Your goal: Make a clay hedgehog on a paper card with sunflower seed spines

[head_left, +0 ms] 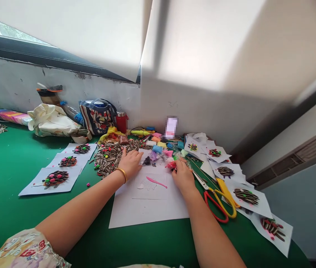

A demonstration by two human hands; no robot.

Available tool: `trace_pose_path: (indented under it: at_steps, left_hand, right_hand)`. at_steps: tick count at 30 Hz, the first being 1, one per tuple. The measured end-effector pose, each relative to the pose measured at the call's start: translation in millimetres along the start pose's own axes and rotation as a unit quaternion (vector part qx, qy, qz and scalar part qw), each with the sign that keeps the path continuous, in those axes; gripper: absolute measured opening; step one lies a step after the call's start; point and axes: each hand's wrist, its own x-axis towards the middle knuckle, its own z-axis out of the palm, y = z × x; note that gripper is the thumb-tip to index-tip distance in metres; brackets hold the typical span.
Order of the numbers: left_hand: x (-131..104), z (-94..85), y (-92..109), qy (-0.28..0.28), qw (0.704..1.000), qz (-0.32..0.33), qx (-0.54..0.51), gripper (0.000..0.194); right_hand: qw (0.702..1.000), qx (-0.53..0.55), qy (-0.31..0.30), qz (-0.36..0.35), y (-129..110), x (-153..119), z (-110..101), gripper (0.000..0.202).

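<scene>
My left hand [130, 163] lies with its fingers apart at the right edge of a pile of striped seeds [106, 160], beside a lump of black clay [147, 160]. At the small bags of coloured clay, my right hand [182, 173] has its fingertips on a pinkish-red packet [171, 164]; whether it grips the packet is unclear. Between my forearms is a large white sheet [147, 214]. On it rests a smaller paper with a faint outlined drawing [147, 184], and a pink plastic tool [156, 182] lies across the drawing.
Finished seed pictures lie on the left [54, 178] and right [245, 196]. Red and yellow scissors [219, 203] are beside my right forearm. A patterned bag [96, 117], a red bottle [121, 123] and a cream cloth bag [50, 121] stand along the wall.
</scene>
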Motion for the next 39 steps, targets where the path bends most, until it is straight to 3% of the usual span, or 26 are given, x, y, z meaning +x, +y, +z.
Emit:
trace_pose_path:
  at_steps: [5, 8, 11, 15, 19, 23, 29, 33, 39]
  left_hand:
    - [-3.3, -29.4, 2.3, 0.025, 0.999, -0.008, 0.031, 0.044]
    - [-12.9, -42.1, 6.6, 0.033, 0.999, -0.040, 0.003, 0.047]
    - [-30.2, -41.3, 18.2, 0.039, 0.994, -0.021, -0.098, 0.048]
    - [-52.4, -26.4, 34.5, 0.024, 0.970, -0.003, -0.242, 0.042]
    - [-61.6, -16.5, 36.9, 0.022, 0.937, -0.030, -0.346, 0.038]
    - [-66.1, -17.7, 35.3, 0.020, 0.920, -0.015, -0.391, 0.041]
    - [-69.0, -19.7, 36.6, 0.028, 0.914, -0.017, -0.405, 0.016]
    - [-64.4, -16.2, 35.1, 0.007, 0.894, -0.045, -0.446, 0.014]
    - [-60.1, -19.4, 35.9, -0.013, 0.912, -0.011, -0.409, 0.021]
  right_hand:
    - [0.997, 0.041, 0.050, -0.043, -15.3, -5.2, -4.8, 0.035]
    - [0.987, 0.101, 0.054, -0.113, -32.4, -12.6, -6.0, 0.036]
    - [0.969, 0.144, 0.045, -0.195, -50.1, -21.7, -4.2, 0.051]
    - [0.948, 0.165, -0.013, -0.271, -64.7, -29.8, 1.8, 0.062]
    - [0.943, 0.180, -0.058, -0.273, -67.3, -30.4, 4.8, 0.048]
    - [0.943, 0.201, -0.040, -0.261, -68.2, -30.9, -1.9, 0.040]
    - [0.945, 0.219, -0.018, -0.241, -69.5, -33.9, -8.4, 0.032]
    - [0.946, 0.213, -0.012, -0.245, -69.1, -33.8, -5.0, 0.031]
    - [0.940, 0.213, -0.005, -0.266, -70.1, -34.4, -2.5, 0.029]
